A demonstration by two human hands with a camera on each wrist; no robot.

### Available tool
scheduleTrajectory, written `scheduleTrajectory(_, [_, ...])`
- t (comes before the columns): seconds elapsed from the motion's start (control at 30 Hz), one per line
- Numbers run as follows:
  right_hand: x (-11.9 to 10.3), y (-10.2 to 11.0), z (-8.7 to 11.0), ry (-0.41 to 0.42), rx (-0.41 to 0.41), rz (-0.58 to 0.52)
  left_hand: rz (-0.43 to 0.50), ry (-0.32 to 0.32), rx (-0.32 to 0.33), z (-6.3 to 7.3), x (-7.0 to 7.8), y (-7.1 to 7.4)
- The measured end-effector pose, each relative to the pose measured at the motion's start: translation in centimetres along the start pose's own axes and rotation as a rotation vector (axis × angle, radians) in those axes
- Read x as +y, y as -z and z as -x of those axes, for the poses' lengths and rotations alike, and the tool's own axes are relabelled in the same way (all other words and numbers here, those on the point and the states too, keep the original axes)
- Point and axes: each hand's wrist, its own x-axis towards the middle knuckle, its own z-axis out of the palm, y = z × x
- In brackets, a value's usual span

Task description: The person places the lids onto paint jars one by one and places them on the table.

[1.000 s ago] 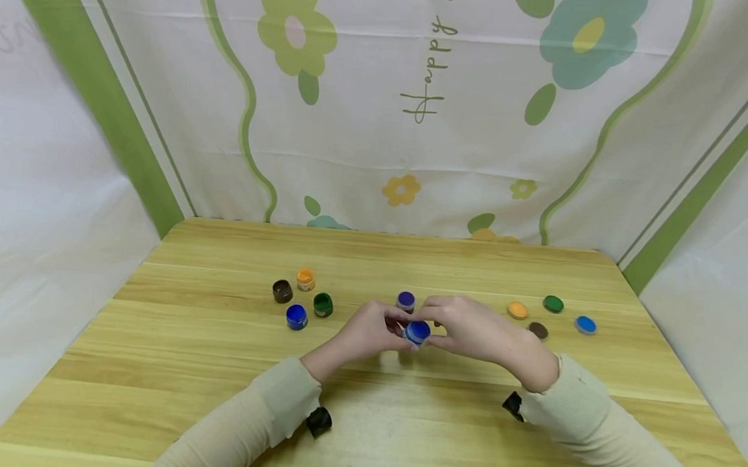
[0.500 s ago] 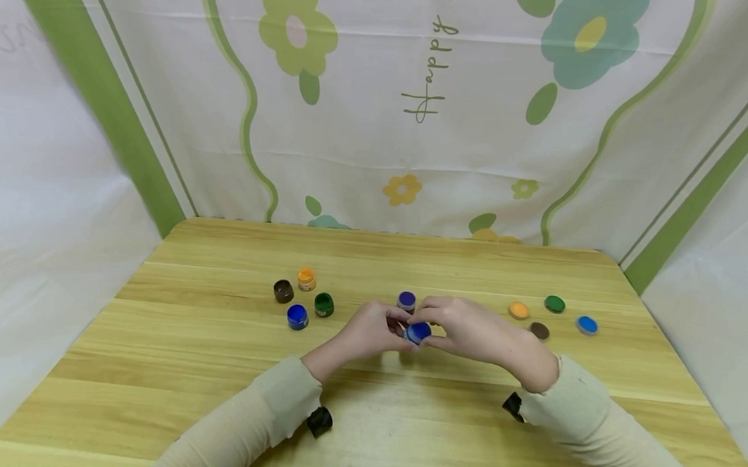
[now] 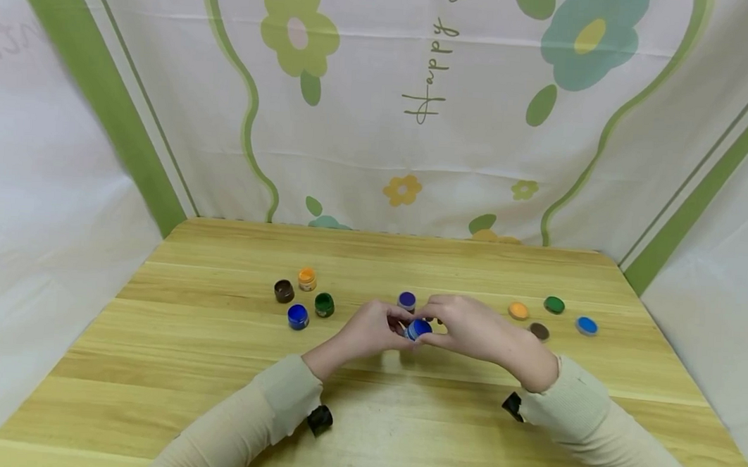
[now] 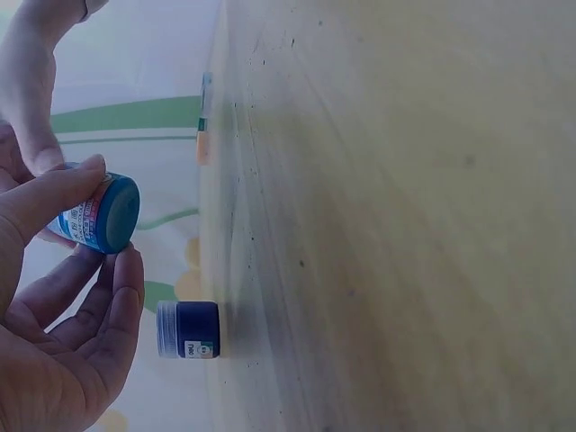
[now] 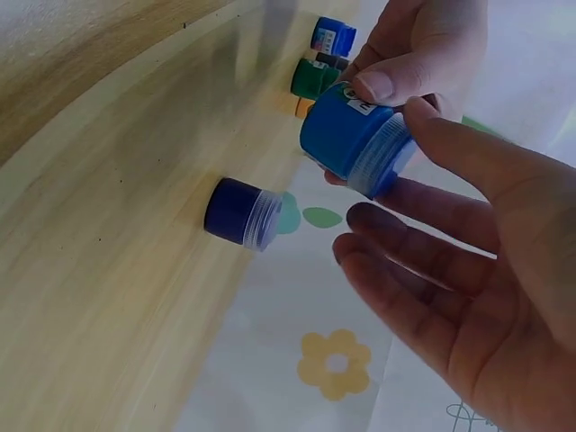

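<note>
My left hand (image 3: 372, 328) grips a small blue paint jar (image 5: 340, 130) by its body, thumb on one side and fingers on the other. The jar is tilted and held above the table. Thumb and fingertips of my right hand (image 3: 470, 328) pinch the ribbed clear lid (image 5: 382, 157), which sits on the jar's mouth. The left wrist view shows the jar's rounded blue base and printed label. Just beyond the hands, a dark purple jar (image 5: 232, 211) with its lid on stands upright on the table.
At the left stand several lidless jars: brown (image 3: 284, 291), orange (image 3: 307, 279), green (image 3: 324, 304) and blue (image 3: 298, 317). Several loose lids lie at the right: orange (image 3: 518, 311), green (image 3: 554, 304), brown (image 3: 539, 332) and blue (image 3: 587, 326). A printed curtain (image 3: 341, 133) hangs behind the table.
The right hand's fingers have shifted slightly around the lid, and the jar has tipped a little. The other jars and lids stay in place.
</note>
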Motion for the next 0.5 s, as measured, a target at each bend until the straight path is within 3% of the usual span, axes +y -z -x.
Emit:
scheduleTrajectory(0.2, [-0.01,0.10,0.18,0.021,-0.010,0.001,-0.024,0.012,0.004,-0.13,-0.09,-0.03])
scheduleTrajectory(0.5, [-0.18,0.20,0.27,-0.030,-0.033,-0.002,-0.026,-0.007,-0.001,-0.28,-0.33,-0.30])
